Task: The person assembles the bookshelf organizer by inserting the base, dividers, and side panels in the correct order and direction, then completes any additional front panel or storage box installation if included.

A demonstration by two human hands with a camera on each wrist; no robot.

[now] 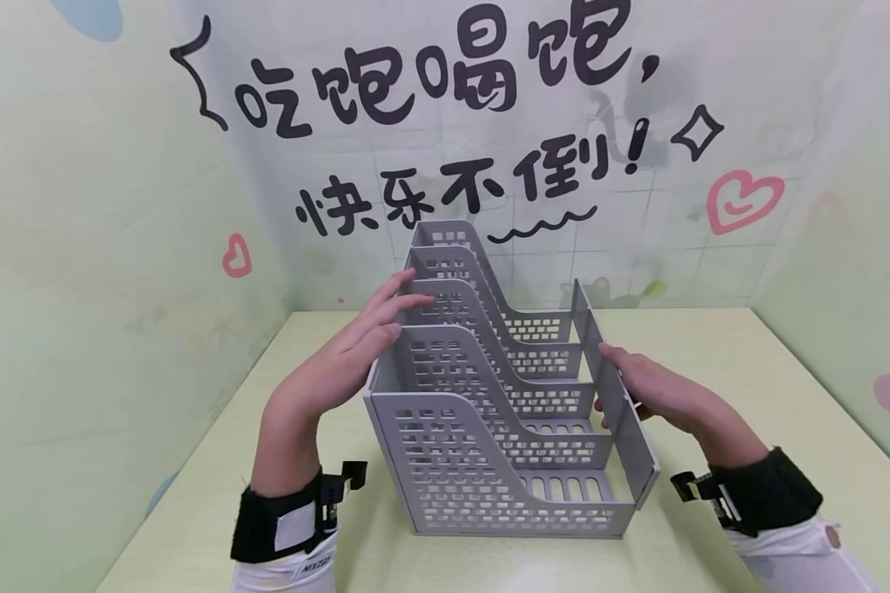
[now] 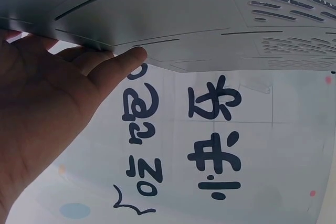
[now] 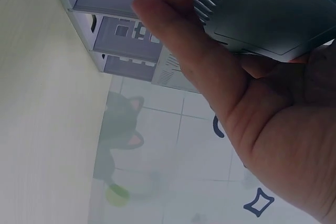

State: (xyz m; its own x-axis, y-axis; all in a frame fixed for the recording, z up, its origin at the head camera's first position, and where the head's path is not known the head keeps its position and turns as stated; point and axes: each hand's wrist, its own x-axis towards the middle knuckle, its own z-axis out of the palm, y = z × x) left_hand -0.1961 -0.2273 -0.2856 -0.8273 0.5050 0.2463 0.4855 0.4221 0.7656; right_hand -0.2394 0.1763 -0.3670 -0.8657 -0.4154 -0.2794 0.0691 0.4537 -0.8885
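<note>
A grey plastic file rack [image 1: 482, 461] stands upright on the table, its perforated dividers forming several compartments. My left hand [image 1: 341, 362] holds its tall left side at the top, fingers reaching over the rim. In the left wrist view, the thumb [image 2: 118, 69] lies on the outer face of that side, while the other fingers pass behind the edge, partly hidden. At the low right side, my right hand [image 1: 660, 391] grips the upright panel [image 1: 623, 412] between thumb and fingers. The right wrist view shows this hand [image 3: 252, 108] close up around the panel.
The pale wooden table [image 1: 742, 395] extends on both sides of the rack. Behind it hangs a printed backdrop [image 1: 541, 263] with black lettering, and similar patterned walls rise left and right. A black strap [image 1: 274, 519] circles each wrist.
</note>
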